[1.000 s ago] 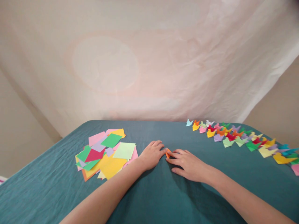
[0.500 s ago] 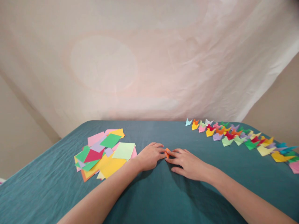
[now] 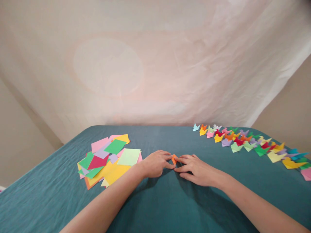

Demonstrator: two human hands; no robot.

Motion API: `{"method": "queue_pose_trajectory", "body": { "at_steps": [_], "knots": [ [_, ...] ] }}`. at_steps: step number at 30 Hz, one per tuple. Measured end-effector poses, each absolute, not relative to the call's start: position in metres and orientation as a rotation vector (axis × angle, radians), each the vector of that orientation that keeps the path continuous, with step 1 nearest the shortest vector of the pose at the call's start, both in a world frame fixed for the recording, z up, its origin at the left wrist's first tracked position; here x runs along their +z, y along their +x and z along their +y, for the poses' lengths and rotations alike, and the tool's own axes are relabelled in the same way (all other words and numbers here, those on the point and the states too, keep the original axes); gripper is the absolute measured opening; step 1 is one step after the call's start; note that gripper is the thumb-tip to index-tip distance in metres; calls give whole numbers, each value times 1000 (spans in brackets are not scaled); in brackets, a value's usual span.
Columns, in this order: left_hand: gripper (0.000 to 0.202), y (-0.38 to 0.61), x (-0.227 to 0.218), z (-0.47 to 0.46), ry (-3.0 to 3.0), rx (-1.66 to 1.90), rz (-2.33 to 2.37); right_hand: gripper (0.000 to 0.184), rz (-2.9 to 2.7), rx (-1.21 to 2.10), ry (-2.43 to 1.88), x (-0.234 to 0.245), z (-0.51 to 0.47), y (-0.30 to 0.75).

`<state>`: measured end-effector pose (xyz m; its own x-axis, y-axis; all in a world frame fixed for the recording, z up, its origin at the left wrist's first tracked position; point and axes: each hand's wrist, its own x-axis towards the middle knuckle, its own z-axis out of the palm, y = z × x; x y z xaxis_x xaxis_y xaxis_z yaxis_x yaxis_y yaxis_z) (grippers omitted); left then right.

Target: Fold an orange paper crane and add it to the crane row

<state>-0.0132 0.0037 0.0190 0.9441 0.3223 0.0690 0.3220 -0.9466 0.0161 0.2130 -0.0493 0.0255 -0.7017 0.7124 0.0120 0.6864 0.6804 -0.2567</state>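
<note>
A small folded orange paper [image 3: 174, 158] lies on the teal cloth near the table's middle. My left hand [image 3: 155, 163] grips it from the left with curled fingertips. From the right, my right hand [image 3: 195, 168] pinches the same piece, fingers pressed together. Most of the orange paper is hidden between the fingertips. A loose heap of coloured paper squares [image 3: 109, 158] lies just left of my left hand.
A row of several folded paper cranes [image 3: 245, 140] in many colours runs along the right side of the teal table [image 3: 157, 207] toward its right edge. A pale wrinkled cloth [image 3: 155, 64] hangs behind the table.
Both hands have drawn slightly closer together around the orange paper, and the fingers have curled tighter on it. Nothing else moved.
</note>
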Motion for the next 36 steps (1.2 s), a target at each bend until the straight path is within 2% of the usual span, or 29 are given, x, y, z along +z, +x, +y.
{"method": "queue_pose_trajectory", "body": {
  "at_steps": [7, 13, 20, 30, 36],
  "knots": [
    [48, -14, 22, 5, 3044, 137, 450, 27, -2473, 283, -1159, -1, -29, 222],
    [66, -12, 21, 5, 2905, 230, 562, 25, -2326, 143, -1181, -23, -21, 220],
    [34, -3, 8, 9, 2863, 396, 826, 21, -2362, 23, -1168, -22, -21, 219],
    [27, 1, -6, 16, 2821, 530, 906, 23, -2602, -284, -966, -11, -11, 216],
    [25, -1, -11, 20, 2695, 622, 907, 21, -2557, -167, -996, -18, -8, 216]
  ]
}}
